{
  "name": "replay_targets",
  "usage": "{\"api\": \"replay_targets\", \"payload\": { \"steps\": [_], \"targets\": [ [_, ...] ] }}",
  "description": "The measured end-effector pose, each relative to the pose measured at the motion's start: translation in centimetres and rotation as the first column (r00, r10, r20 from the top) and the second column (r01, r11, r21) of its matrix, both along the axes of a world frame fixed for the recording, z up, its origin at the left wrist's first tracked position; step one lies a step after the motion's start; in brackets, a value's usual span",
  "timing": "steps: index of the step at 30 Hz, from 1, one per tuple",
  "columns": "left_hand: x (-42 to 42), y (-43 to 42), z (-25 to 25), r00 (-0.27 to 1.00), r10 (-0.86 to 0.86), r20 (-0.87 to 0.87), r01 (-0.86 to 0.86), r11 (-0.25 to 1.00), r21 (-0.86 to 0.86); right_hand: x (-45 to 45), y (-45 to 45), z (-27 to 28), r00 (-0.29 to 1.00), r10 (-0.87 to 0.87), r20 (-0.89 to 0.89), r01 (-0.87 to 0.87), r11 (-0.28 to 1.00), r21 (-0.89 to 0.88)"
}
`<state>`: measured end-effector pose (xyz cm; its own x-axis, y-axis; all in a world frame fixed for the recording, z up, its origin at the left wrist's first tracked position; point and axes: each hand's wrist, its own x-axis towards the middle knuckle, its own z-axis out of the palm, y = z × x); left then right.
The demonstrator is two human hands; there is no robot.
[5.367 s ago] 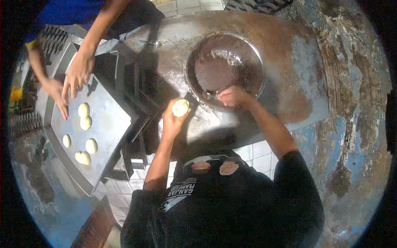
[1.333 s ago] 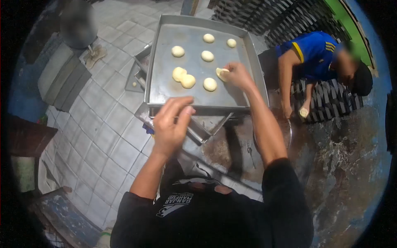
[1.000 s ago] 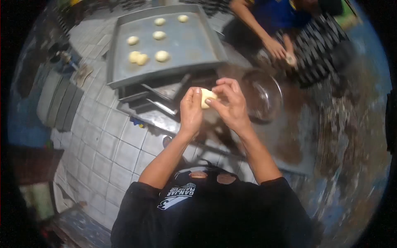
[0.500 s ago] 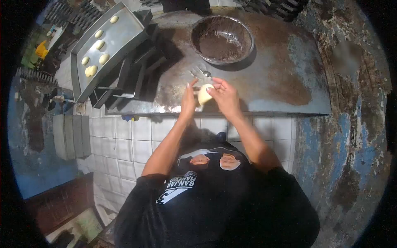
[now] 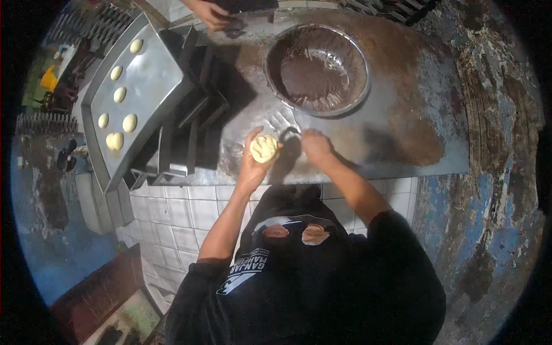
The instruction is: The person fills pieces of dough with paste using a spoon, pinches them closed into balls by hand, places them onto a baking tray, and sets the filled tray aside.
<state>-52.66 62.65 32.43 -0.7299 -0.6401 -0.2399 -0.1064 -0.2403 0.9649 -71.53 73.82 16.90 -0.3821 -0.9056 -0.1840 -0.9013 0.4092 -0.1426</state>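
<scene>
A flattened round of pale yellow dough (image 5: 264,148) rests in my left hand (image 5: 251,167), whose fingers curl around its edge. My right hand (image 5: 316,148) is closed low over the metal table, just right of the dough. Its fingers meet a small metal spoon (image 5: 291,133), whose handle is mostly hidden by them. Beyond both hands stands a large metal bowl (image 5: 363,95), its inside coated with dark brown filling (image 5: 307,80). Wet-looking clear smears lie on the table around the spoon.
On the left, a metal tray (image 5: 152,63) with several pale dough balls (image 5: 130,122) sits tilted on a stack of dark trays (image 5: 195,109). Another person's hand (image 5: 214,16) reaches over the table's far edge. A worn wall (image 5: 489,172) borders the right side.
The dough went from a folded lump between both hands to an opened round in my left hand. My right hand moved away to the spoon. Another person's hand appeared at the far edge.
</scene>
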Motion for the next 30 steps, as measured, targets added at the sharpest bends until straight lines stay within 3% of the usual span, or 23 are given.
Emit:
{"api": "replay_targets", "payload": {
  "steps": [1,4,5,6,7,8,9,11,12,13,15,19,21,22,23,24,25,26,28,30],
  "targets": [
    [-0.4,-1.3,0.3,1.0,0.013,-0.001,-0.013,1.0,-0.01,0.7,-0.6,2.4,0.995,0.098,0.003,-0.097,0.985,0.141],
    [-1.3,-4.9,0.0,1.0,-0.006,-0.002,0.006,1.0,-0.028,0.8,-0.9,1.5,0.995,0.082,0.059,-0.087,0.992,0.086],
    [-1.4,-6.0,-0.1,1.0,-0.014,0.023,0.014,0.999,-0.04,1.2,-1.1,1.4,0.975,-0.099,0.201,0.088,0.994,0.064],
    [-1.3,-7.0,-0.5,0.998,-0.019,0.054,0.022,0.999,-0.047,0.9,-1.6,3.2,0.974,-0.107,0.199,0.094,0.993,0.072],
    [-1.1,-8.0,-1.9,0.994,-0.01,0.11,0.03,0.982,-0.184,0.3,-2.2,7.2,0.9,-0.103,0.424,0.137,0.989,-0.051],
    [-1.3,-8.7,-1.9,0.993,-0.013,0.113,0.032,0.985,-0.17,-0.4,-2.8,11.0,0.779,-0.065,0.624,0.207,0.966,-0.158],
    [-1.8,-9.4,-1.6,0.987,-0.041,0.154,0.072,0.977,-0.202,-2.1,-3.7,13.1,0.769,-0.087,0.633,0.265,0.945,-0.193],
    [-2.9,-10.5,-1.0,0.971,-0.072,0.228,0.129,0.961,-0.243,-6.5,-5.5,11.5,0.854,-0.029,0.52,0.228,0.919,-0.323],
    [-3.8,-10.8,-0.4,0.97,-0.079,0.228,0.134,0.963,-0.235,-8.3,-7.0,13.3,0.961,-0.021,0.276,0.094,0.963,-0.254],
    [-4.9,-10.9,0.5,0.969,-0.034,0.244,0.088,0.972,-0.217,-9.9,-8.1,12.0,0.961,-0.026,0.275,0.096,0.964,-0.246],
    [-6.6,-11.7,1.5,0.965,0.015,0.261,0.038,0.98,-0.196,-11.9,-10.0,9.3,0.994,0.066,0.086,-0.071,0.996,0.054],
    [-7.3,-13.6,-0.6,0.957,0.013,0.289,0.055,0.973,-0.226,-12.2,-11.4,6.3,0.987,0.068,0.147,-0.089,0.987,0.137],
    [-6.9,-14.1,-2.4,0.96,0.01,0.28,0.062,0.966,-0.249,-12.8,-10.6,3.5,0.903,0.22,0.37,-0.059,0.915,-0.4],
    [-7.0,-14.3,-2.6,0.955,0.015,0.296,0.058,0.969,-0.238,-13.3,-10.0,3.0,0.903,0.223,0.366,-0.063,0.915,-0.399],
    [-7.3,-14.5,-2.8,0.951,0.021,0.308,0.053,0.971,-0.233,-14.1,-9.5,2.7,0.748,0.278,0.603,-0.016,0.916,-0.401],
    [-7.5,-14.4,-3.1,0.955,0.028,0.296,0.046,0.969,-0.242,-14.2,-9.7,6.1,0.307,0.032,0.951,0.144,0.986,-0.079],
    [-7.7,-14.2,-3.3,0.974,0.052,0.219,0.004,0.969,-0.248,-14.2,-10.1,10.0,-0.163,-0.307,0.938,0.252,0.906,0.34],
    [-7.9,-14.0,-3.4,0.987,0.077,0.141,-0.039,0.967,-0.253,-13.4,-9.9,11.8,-0.147,-0.295,0.944,0.246,0.913,0.324],
    [-8.6,-13.8,-3.3,0.981,0.1,0.168,-0.009,0.882,-0.471,-11.8,-9.5,14.4,-0.335,-0.164,0.928,0.324,0.905,0.276],
    [-9.5,-12.6,-2.7,0.976,0.15,0.157,-0.075,0.913,-0.402,-9.3,-9.2,15.9,-0.247,-0.055,0.968,0.332,0.933,0.138]
  ]
}}
